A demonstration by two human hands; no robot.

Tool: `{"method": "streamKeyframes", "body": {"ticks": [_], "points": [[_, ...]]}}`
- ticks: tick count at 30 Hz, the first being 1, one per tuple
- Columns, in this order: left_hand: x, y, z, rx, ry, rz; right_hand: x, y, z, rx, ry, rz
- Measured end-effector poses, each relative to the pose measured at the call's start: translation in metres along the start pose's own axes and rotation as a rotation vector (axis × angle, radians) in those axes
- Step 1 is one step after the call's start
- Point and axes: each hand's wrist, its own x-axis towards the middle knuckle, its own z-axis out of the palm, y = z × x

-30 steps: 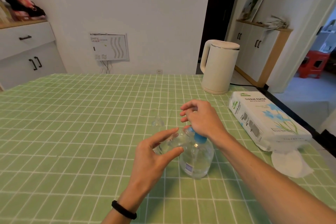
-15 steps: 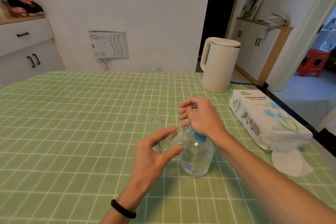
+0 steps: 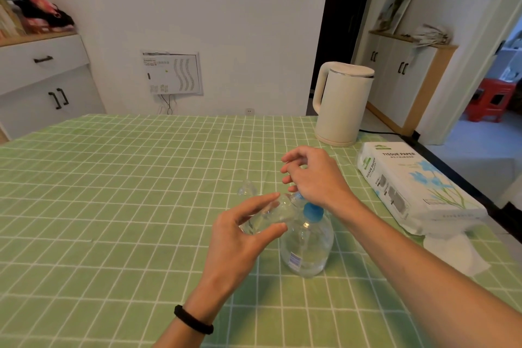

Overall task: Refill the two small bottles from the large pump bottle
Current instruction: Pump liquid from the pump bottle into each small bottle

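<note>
1. Left hand (image 3: pixel 243 237), black band at the wrist, grips a small clear bottle (image 3: pixel 268 216) between thumb and fingers, tilted with its mouth toward the pump spout. Same hold as half a second ago; no visible shift.
2. Large pump bottle (image 3: pixel 306 246) stands upright on the green checked tablecloth (image 3: pixel 113 206), just right of the left hand, blue collar showing, partly filled with clear liquid.
3. Right hand (image 3: pixel 313 178) sits on top of the pump head, palm down, fingers loosely curled, closed on nothing. Against the earlier frames it looks barely changed, so likely mid-press or between presses; cannot tell if liquid is flowing.
4. Meaning: first refill under way, fill level of the held bottle unreadable.
5. Second small clear item (image 3: pixel 247 188) sits on the cloth just beyond the left fingers, possibly the other bottle or a cap; too faint to say.
6. Further right: tissue paper pack (image 3: pixel 409 178), loose tissue beside it.
7. Far edge: white kettle (image 3: pixel 343 104).
</note>
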Motion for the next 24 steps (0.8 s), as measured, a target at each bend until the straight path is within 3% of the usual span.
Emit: {"method": "streamKeyframes", "body": {"ticks": [13,24], "points": [[-0.002,-0.009,0.002,-0.009,-0.002,-0.004,-0.006,0.011,0.004,0.041,-0.011,0.052],[0.001,-0.003,0.000,0.010,0.009,0.014,-0.003,-0.003,0.000,-0.059,0.014,-0.070]]}}
